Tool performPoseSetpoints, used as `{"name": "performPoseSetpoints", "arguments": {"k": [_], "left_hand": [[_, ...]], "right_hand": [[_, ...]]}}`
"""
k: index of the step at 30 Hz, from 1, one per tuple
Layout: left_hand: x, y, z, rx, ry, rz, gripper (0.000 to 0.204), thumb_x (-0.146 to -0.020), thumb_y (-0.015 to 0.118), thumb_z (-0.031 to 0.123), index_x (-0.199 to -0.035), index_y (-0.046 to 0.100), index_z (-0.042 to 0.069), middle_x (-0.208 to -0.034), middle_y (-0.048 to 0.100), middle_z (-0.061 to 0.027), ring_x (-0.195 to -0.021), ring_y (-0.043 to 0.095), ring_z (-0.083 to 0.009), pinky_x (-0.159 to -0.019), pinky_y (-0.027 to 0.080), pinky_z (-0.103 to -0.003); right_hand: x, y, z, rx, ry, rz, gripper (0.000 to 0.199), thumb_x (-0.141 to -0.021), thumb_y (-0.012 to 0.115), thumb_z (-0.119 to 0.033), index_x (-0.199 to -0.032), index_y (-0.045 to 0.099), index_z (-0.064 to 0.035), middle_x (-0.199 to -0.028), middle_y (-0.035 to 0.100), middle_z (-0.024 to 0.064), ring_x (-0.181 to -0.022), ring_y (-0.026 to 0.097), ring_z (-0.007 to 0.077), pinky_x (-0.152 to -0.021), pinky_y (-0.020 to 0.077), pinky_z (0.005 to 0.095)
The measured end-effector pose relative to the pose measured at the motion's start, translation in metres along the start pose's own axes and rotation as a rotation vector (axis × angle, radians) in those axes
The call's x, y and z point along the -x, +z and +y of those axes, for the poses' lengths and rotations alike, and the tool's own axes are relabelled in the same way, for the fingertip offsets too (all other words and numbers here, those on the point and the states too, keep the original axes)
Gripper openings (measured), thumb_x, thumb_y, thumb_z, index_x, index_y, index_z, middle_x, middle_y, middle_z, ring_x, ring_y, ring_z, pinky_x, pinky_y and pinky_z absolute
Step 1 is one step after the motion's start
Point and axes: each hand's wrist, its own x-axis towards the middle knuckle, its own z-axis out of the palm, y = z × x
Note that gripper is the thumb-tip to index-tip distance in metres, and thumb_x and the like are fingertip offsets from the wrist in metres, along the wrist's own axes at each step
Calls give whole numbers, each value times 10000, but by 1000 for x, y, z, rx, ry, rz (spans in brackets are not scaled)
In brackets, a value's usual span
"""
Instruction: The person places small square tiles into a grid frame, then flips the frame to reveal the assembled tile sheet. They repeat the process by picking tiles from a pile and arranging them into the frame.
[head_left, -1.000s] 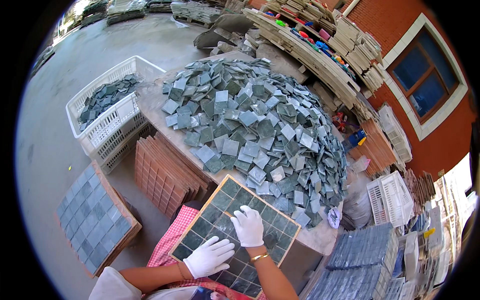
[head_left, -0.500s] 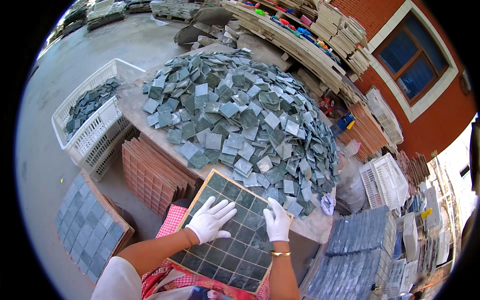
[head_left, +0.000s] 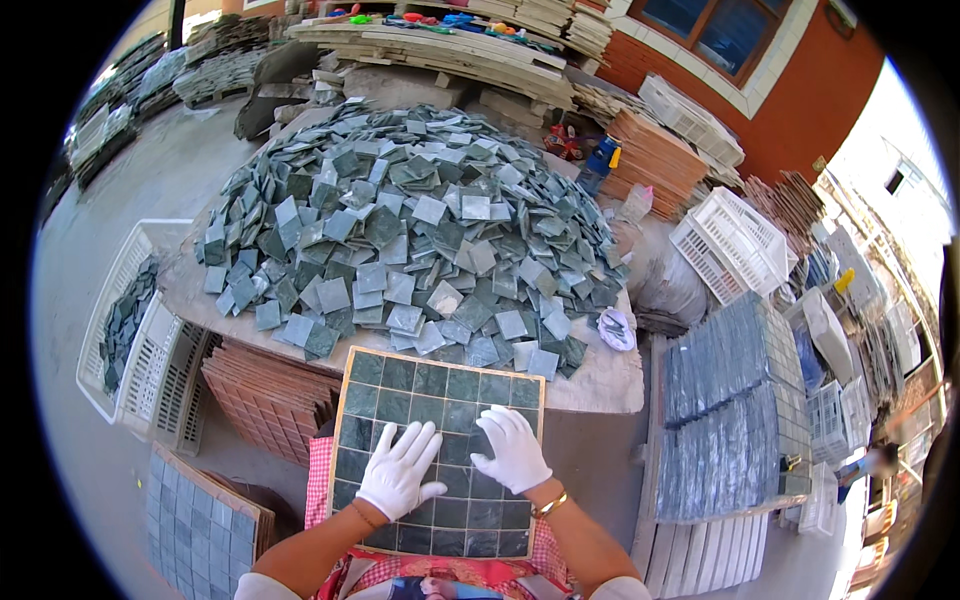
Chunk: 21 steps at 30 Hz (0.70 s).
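A wood-edged grid tray [head_left: 348, 400] filled with dark green square stone tiles rests on my lap, its far edge by the table. White-gloved, my left hand [head_left: 402, 470] lies flat on the tiles left of the middle, fingers spread. My right hand [head_left: 512, 450], gloved alike, is over the tiles near the tray's right edge, its fingers stretched out and slightly bent. Neither hand holds anything. Just beyond the tray, a large heap of loose green-grey tiles [head_left: 400, 230] covers much of the table [head_left: 600, 385].
At left stand white plastic crates [head_left: 150, 400] with tile pieces, stacked brown grid trays [head_left: 265, 405] and a tile-filled panel [head_left: 200, 525]. On the right are wrapped tile stacks [head_left: 725, 420] on a pallet and a white crate [head_left: 730, 245]. A purple-white roll-like item [head_left: 616, 330] lies at the table's right corner.
The view has turned, and the tray now appears straighter. My right hand has moved from the tray's upper right edge inward over the tiles; my left hand still lies on them.
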Motion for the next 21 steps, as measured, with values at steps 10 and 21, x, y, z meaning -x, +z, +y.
{"name": "performPoseSetpoints", "arguments": {"k": [10,21], "left_hand": [[55,-18,-1,-15,-123,-95,727,-795,611,502,-1345,478,47,-1411,454,-145,-1312,398,-310,-1093,226,-541],[93,6,-70,802,-574,423,614,-974,389,333,-1445,304,-51,-1509,300,-228,-1415,271,-339,-1157,185,-376]], "right_hand": [[-64,-3,41,231,176,93,939,-780,643,-566,-1424,304,29,-1474,313,250,-1377,282,398,-1122,247,485],[-4,92,-162,-133,-490,-256,900,-781,592,-595,-1410,379,12,-1438,414,156,-1377,323,280,-1163,189,439]]}}
